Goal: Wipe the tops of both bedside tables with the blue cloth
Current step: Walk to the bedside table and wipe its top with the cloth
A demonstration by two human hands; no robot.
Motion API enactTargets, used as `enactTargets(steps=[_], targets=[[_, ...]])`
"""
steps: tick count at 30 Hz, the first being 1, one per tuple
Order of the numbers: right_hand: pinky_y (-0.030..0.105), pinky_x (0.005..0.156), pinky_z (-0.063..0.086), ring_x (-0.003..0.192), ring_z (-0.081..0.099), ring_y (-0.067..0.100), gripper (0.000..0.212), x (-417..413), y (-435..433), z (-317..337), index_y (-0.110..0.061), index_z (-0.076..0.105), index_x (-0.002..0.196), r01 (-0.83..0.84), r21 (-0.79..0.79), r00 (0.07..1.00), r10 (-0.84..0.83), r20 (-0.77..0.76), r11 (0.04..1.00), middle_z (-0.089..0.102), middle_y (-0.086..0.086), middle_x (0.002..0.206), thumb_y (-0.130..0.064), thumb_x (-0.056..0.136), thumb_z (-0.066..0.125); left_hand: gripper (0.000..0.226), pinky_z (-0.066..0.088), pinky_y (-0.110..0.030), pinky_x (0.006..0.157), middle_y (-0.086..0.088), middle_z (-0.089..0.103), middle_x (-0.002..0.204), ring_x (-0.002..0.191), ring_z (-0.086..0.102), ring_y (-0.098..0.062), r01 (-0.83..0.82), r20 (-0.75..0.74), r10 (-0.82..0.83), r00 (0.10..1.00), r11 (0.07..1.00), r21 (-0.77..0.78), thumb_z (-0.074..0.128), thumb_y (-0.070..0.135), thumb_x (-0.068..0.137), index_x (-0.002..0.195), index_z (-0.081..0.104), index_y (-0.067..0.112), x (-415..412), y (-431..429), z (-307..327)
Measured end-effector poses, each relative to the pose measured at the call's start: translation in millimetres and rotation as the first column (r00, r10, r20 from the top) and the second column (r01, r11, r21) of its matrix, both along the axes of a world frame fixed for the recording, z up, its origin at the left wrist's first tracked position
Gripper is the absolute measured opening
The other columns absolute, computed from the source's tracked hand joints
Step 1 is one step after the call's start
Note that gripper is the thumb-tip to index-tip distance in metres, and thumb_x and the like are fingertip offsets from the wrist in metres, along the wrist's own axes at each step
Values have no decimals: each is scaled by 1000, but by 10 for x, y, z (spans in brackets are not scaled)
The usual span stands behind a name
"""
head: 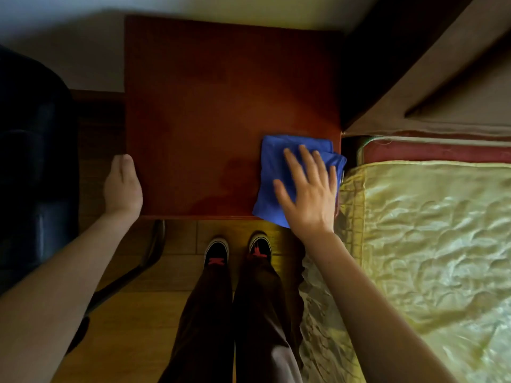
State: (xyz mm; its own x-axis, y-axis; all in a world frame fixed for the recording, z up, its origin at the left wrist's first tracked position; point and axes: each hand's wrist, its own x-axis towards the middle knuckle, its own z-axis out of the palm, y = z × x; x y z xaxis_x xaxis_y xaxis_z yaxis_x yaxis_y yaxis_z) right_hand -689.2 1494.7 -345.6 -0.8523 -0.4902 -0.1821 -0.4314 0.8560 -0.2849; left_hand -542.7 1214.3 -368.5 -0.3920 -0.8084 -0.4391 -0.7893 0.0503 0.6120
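A reddish-brown bedside table point(215, 106) fills the middle of the view, seen from above. A folded blue cloth point(272, 172) lies on its near right corner, slightly overhanging the front edge. My right hand point(307, 192) lies flat on the cloth with its fingers spread, pressing it against the tabletop. My left hand point(123, 183) rests against the table's left edge near the front corner, its fingers curled over the side and hidden. A faint damp patch shows on the wood just left of the cloth.
A bed with a shiny yellow-green cover point(431, 239) touches the table's right side. A dark chair point(33, 161) stands to the left, its metal leg point(132, 272) on the wooden floor. My feet in black shoes point(237, 250) stand before the table. A white wall lies behind.
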Motion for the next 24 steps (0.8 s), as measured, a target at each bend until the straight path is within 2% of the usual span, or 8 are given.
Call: enactTargets(steps=[3,7,10,15,17,19,22,24], targets=[[50,113,27,141,29,30,67,59,152,81,-26,33,147,313,-21,949,-314,-24,949,33,3,155,-56,89,44,51,39,-37,84,-13,55,122,102,54,-26,8,32,-7,999,1000,-21,25,43,101,130,48,8,40,64,33],[48,107,33,133,34,38,87,290,298,74,-13,21,150,584,62,788,-583,199,810,30,13,152,-61,84,52,53,40,-37,93,-17,44,142,123,50,-35,16,81,-10,997,998,-65,35,40,100,144,36,11,121,225,80],[42,106,37,133,41,34,91,345,247,67,-5,23,147,749,22,610,-702,367,662,38,15,147,-59,83,58,55,41,-42,99,-17,41,144,125,49,-36,24,108,-15,994,997,-80,37,39,100,148,31,12,154,287,116],[38,95,44,117,52,36,77,202,176,194,4,46,123,846,38,486,-799,354,532,53,21,127,-46,73,76,56,42,-46,103,-15,41,144,127,48,-36,-8,114,14,993,998,-56,38,40,100,148,31,13,149,273,101],[38,92,45,115,53,37,75,162,187,240,6,48,118,868,69,435,-819,375,492,55,21,122,-42,70,80,56,43,-49,104,-16,40,145,127,48,-37,-19,130,24,991,999,-37,39,40,100,149,29,13,141,286,126],[37,86,51,107,60,32,68,127,185,292,4,54,115,915,104,289,-812,507,391,61,14,114,-37,68,83,57,43,-49,104,-17,37,147,128,47,-38,-24,156,25,987,1000,-12,40,37,100,150,27,13,137,314,193],[32,64,57,96,66,25,54,81,122,497,-8,58,115,983,158,-97,-479,873,89,66,7,111,-15,68,82,56,43,-48,104,-17,37,148,128,47,-38,-31,181,25,983,999,34,41,34,100,150,28,11,142,359,415],[27,54,55,89,68,23,40,53,59,751,-12,60,107,986,158,-139,-288,947,43,69,8,103,-8,72,78,53,43,-45,102,-17,39,147,127,48,-37,-32,170,21,985,998,59,41,32,101,148,33,9,147,385,655]])
